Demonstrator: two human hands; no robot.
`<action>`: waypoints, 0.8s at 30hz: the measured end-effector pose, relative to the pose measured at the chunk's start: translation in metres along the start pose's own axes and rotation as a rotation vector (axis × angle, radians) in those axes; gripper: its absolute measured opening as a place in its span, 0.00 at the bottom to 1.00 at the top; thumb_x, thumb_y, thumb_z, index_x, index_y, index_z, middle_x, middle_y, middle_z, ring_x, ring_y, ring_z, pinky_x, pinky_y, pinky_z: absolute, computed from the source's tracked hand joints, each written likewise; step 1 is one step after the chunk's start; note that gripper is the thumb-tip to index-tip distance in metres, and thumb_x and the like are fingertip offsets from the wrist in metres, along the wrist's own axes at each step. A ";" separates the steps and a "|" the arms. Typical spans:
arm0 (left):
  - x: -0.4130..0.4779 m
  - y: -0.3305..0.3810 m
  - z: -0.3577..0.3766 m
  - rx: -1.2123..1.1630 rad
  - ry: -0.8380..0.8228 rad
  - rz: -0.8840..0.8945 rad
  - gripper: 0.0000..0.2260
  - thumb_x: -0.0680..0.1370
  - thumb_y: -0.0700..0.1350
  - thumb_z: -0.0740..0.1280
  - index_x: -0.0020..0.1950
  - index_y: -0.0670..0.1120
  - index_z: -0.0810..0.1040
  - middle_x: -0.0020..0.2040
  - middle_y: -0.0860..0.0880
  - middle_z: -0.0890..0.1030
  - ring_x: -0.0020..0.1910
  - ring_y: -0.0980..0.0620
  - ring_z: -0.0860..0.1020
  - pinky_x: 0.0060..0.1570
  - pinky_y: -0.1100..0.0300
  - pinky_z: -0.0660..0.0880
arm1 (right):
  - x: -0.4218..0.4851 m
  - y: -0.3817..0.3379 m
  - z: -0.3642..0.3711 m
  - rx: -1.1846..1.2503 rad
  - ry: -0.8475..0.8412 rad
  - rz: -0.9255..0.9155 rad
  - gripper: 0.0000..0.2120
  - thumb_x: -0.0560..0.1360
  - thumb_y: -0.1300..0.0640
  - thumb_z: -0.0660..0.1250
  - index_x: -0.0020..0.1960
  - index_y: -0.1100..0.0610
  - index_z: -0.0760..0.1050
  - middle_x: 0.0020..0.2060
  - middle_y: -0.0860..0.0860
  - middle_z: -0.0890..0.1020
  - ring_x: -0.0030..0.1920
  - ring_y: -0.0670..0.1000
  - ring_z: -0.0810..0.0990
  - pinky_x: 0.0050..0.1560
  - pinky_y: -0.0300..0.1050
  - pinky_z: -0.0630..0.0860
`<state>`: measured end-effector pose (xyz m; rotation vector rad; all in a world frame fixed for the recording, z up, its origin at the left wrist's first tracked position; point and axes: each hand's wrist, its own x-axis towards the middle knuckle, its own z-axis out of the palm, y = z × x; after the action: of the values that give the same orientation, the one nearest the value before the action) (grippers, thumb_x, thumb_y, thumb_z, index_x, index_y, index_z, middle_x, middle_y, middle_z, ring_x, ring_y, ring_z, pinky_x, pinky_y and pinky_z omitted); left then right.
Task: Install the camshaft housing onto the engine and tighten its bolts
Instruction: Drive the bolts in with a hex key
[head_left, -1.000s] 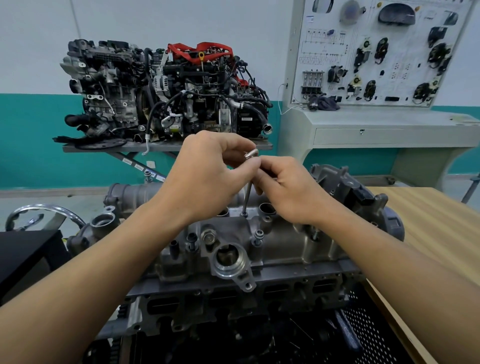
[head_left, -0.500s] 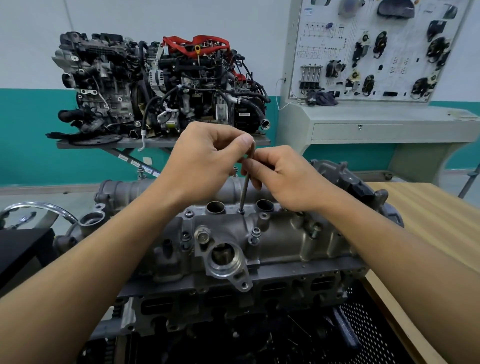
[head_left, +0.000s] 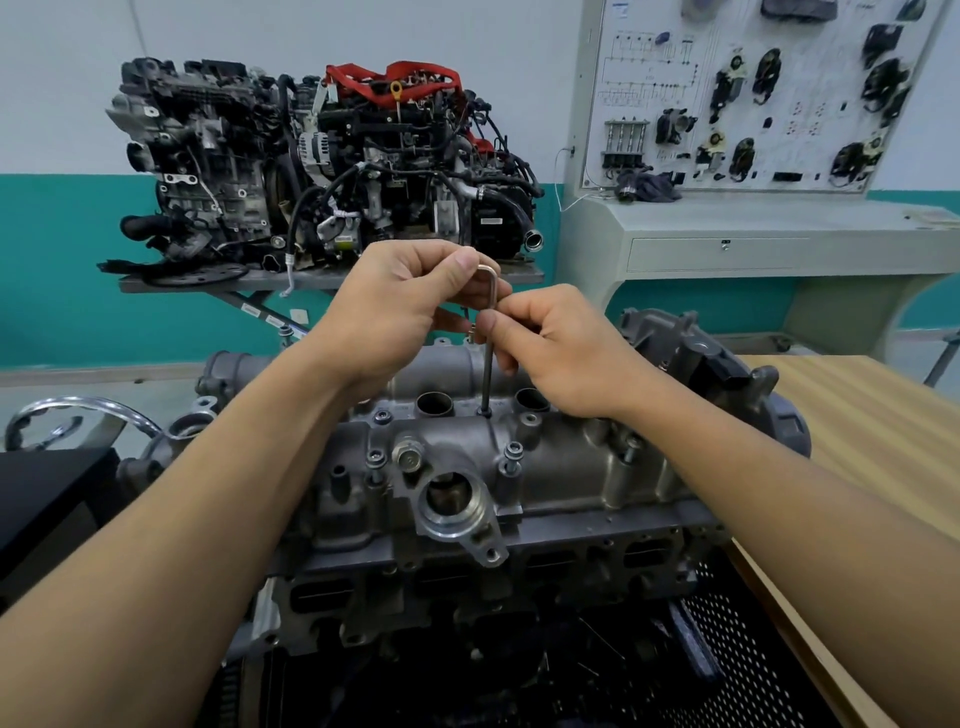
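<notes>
My left hand (head_left: 395, 306) curls round the bent top of a thin steel L-key (head_left: 487, 376). My right hand (head_left: 563, 351) pinches its upright shaft (thumb and forefinger). The tip sits in a bolt (head_left: 485, 414) atop the rough cast housing (head_left: 566, 467), dead centre. There is a wood-grain table (head_left: 857, 415) at 3 o'clock.

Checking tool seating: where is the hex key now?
Head view, centre: the hex key stands upright, held by left hand and right hand, tip on the camshaft housing between two round bores.
</notes>
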<state>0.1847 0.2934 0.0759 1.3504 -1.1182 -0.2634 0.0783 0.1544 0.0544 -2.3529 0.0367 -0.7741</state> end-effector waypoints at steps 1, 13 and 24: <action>0.000 0.000 0.000 0.017 0.014 0.003 0.12 0.84 0.41 0.60 0.49 0.43 0.82 0.44 0.47 0.87 0.43 0.53 0.84 0.40 0.62 0.79 | 0.001 -0.001 0.000 -0.006 -0.002 0.003 0.20 0.82 0.55 0.64 0.33 0.63 0.75 0.26 0.57 0.75 0.26 0.45 0.68 0.30 0.46 0.67; 0.021 0.075 0.050 0.247 0.004 0.311 0.06 0.81 0.44 0.67 0.55 0.46 0.82 0.45 0.47 0.87 0.46 0.48 0.85 0.49 0.49 0.83 | 0.000 -0.028 -0.092 -0.082 0.097 -0.109 0.16 0.83 0.59 0.61 0.40 0.66 0.77 0.31 0.56 0.77 0.30 0.46 0.74 0.33 0.41 0.71; 0.018 0.058 0.075 0.417 -0.242 0.161 0.08 0.78 0.46 0.71 0.55 0.48 0.84 0.45 0.50 0.87 0.46 0.52 0.85 0.47 0.51 0.83 | -0.043 -0.003 -0.131 -0.218 0.083 0.046 0.14 0.82 0.57 0.63 0.44 0.64 0.80 0.30 0.47 0.81 0.31 0.50 0.79 0.37 0.50 0.77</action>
<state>0.1122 0.2484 0.1214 1.6107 -1.5376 -0.0764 -0.0282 0.0903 0.1141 -2.5129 0.2202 -0.8841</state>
